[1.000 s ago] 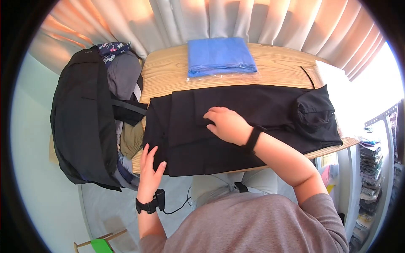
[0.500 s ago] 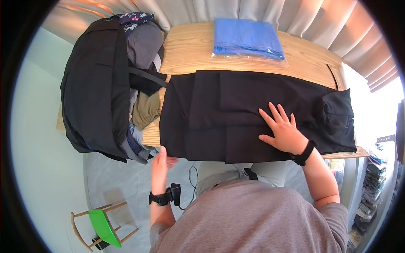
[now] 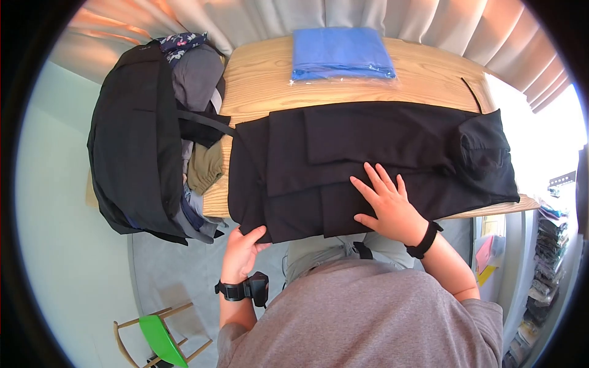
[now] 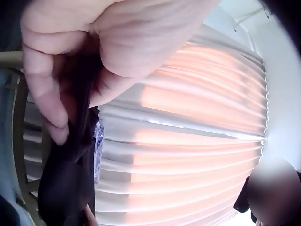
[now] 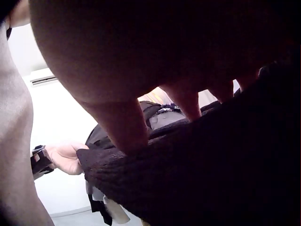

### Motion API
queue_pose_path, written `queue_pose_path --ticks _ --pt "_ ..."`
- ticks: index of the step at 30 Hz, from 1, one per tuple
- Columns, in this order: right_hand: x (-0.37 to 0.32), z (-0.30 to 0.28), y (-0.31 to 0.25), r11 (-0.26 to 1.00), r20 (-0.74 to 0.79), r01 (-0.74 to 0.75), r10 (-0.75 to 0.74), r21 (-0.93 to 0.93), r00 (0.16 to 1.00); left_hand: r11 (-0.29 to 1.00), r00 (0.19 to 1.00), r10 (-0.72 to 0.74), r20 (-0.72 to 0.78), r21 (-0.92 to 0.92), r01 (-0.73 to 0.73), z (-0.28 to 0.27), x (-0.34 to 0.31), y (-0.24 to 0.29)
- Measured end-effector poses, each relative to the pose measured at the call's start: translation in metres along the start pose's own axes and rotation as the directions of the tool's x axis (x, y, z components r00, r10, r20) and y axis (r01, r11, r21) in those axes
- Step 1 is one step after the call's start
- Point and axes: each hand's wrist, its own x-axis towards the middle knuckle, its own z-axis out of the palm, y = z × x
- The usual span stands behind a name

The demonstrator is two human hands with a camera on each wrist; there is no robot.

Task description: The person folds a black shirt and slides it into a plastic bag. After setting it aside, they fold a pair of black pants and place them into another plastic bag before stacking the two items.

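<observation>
A black garment (image 3: 380,132) lies in folded layers along the table, with a bunched, collar-like opening (image 3: 483,144) at its right end. At its near left corner, my left hand (image 3: 240,253) pinches the cloth between thumb and fingers. In the left wrist view, the dark cloth (image 4: 82,99) runs between the thumb and curled fingers of that hand (image 4: 51,61). My right hand (image 3: 394,205) rests on the garment's near side, right of its middle, with the fingers spread. The right wrist view shows those fingertips down on the black cloth (image 5: 202,165).
An open black bag (image 3: 129,141) stuffed with clothes stands at the table's left end. Blue folded cloth in clear plastic (image 3: 342,54) lies at the back of the wooden table (image 3: 257,73). Curtains hang behind. A green-seated chair (image 3: 161,340) is on the floor at lower left.
My left hand has gone from lying on the garment's left edge to pinching its near left corner. My right hand has slid right and toward my body. The head view has shifted.
</observation>
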Motion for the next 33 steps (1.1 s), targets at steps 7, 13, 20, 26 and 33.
queue_pose_path --ticks 7,13,20,26,33 --pt "-0.001 0.007 0.003 1.000 -0.019 0.001 -0.001 0.016 1.000 1.000 0.997 -0.015 0.070 0.016 0.014 0.011 0.001 -0.006" --pt "-0.002 0.010 0.005 1.000 -0.043 0.019 -0.018 0.018 0.999 0.930 0.966 0.253 0.057 -0.290 -0.226 0.028 0.004 -0.014" --pt "-0.003 0.011 0.006 0.999 -0.062 0.021 -0.019 0.029 0.998 0.792 0.989 0.086 0.124 -0.610 0.007 0.041 0.019 0.008" --pt "-0.009 0.014 0.006 0.996 -0.053 0.036 -0.032 0.081 0.998 0.789 0.940 0.307 0.151 -0.592 -0.163 0.055 0.048 0.012" --pt "-0.012 -0.006 0.045 -0.194 0.019 0.058 0.374 0.979 0.927 0.822 0.797 0.101 0.595 0.402 -0.404 0.187 0.044 0.072"
